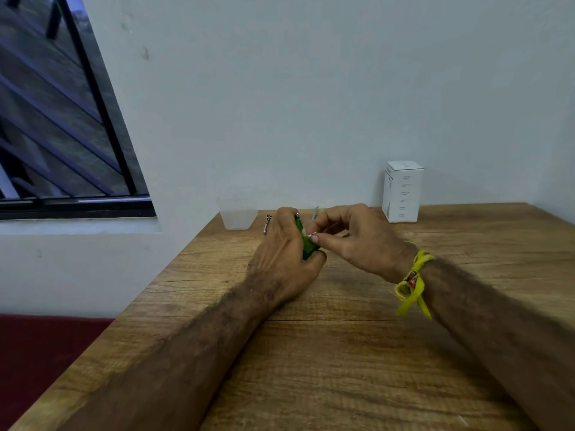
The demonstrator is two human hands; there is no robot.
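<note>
Near the far left part of the wooden table, the left hand was wrapped around a small green piece, fingers curled over its far side and thumb pressed under its near end. The piece stood tilted on edge just above the board. What exactly it was could not be told; it looked like glossy, slightly see-through plastic with a pale patch on one face.

The right hand met it from the right. Thumb and forefinger were closed together on a thin metal pin right at the green piece's upper edge, and the other fingers were loosely bent above.

Judging by its size, the green piece was probably light and stiff, with a smooth skin that could slip, so clasping it by its long edges and bracing it with the thumb seemed sound. The pin looked slender and easy to bend or drop; it was best pinched close to its tip and pushed straight, not levered.

Two more loose pins lay beside a translucent plastic cup near the wall, left of the hands. A grey sliver showed behind the right fingers. A white carton stood upright, well apart to the right. A yellow thread band was tied round the right wrist.
</note>
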